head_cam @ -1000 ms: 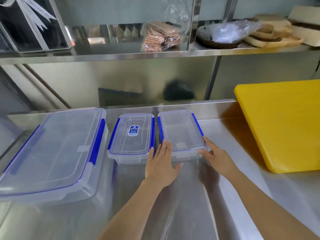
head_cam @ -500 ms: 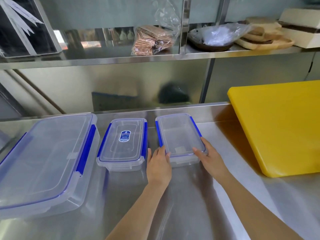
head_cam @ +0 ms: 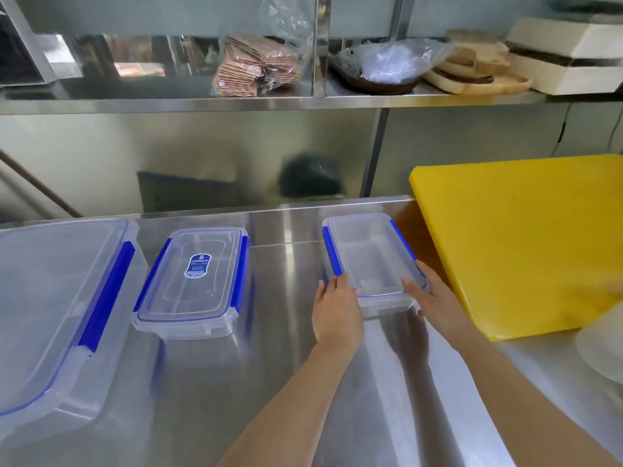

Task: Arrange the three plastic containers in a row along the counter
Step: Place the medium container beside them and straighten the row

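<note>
steel bench [head_cam: 286,382] carries three clear blue-clipped containers. left hand [head_cam: 335,311] and right hand [head_cam: 435,303] each clamped on near corners of small container [head_cam: 372,256], beside yellow board [head_cam: 519,244]. labelled container [head_cam: 194,281] apart at centre, large container [head_cam: 57,308] far left.

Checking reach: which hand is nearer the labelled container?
Left. The left hand sits just right of the labelled container; the right hand is farther right, beyond the unlabelled container.

Blue label [head_cam: 198,266] on middle container [head_cam: 188,281] lid; print illegible.
</note>
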